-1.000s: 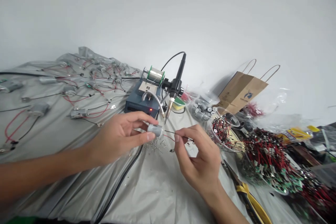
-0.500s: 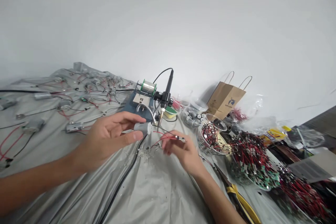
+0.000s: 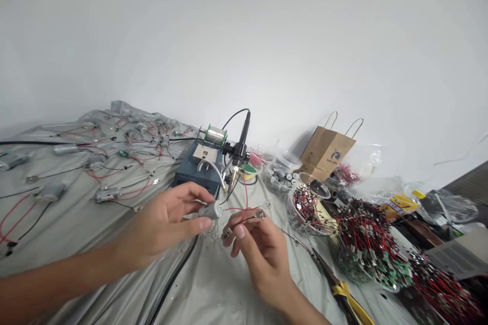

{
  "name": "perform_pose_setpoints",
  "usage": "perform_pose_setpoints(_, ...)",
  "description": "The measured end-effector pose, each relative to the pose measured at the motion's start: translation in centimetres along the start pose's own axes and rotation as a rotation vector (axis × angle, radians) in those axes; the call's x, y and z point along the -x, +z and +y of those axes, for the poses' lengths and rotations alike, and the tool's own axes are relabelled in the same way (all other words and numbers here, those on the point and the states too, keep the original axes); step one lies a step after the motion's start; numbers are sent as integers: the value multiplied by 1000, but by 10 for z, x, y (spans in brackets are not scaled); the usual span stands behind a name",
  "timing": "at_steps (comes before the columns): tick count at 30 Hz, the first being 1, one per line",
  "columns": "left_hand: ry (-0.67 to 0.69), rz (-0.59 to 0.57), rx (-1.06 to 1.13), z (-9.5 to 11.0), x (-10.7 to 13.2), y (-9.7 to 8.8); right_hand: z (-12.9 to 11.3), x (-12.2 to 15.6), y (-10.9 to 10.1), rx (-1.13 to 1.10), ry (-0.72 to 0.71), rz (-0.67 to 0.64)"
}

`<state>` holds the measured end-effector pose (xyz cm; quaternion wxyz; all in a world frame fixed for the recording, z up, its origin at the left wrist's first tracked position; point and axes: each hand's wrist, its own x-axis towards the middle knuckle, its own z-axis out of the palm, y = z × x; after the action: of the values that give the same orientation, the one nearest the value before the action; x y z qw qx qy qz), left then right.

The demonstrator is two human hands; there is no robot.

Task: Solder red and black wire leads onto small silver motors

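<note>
Your left hand [image 3: 160, 226] now grips the silver cylindrical motor [image 3: 210, 209] with curled fingers, tilting it more steeply than before. Your right hand [image 3: 263, 259], half closed, pinches a thin black wire [image 3: 247, 219] ending in a small metal terminal [image 3: 261, 215], just beside the motor.
</note>
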<state>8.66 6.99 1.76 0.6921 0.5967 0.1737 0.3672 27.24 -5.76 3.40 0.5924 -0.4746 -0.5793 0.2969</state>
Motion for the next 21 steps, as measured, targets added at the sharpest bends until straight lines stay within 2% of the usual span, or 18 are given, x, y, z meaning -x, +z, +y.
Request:
perform_pose_setpoints(8,-115,61,11,-10,2,6,10,1,10,-92,103,65)
perform_pose_setpoints(14,-160,5,91,-10,4,4,4,-2,14,-224,144,75)
perform_pose_setpoints(18,-222,-48,222,-6,5,10,6,-1,9,-124,64,66)
perform_pose_setpoints(21,-215,-33,336,3,1,12,13,0,1,128,-143,54)
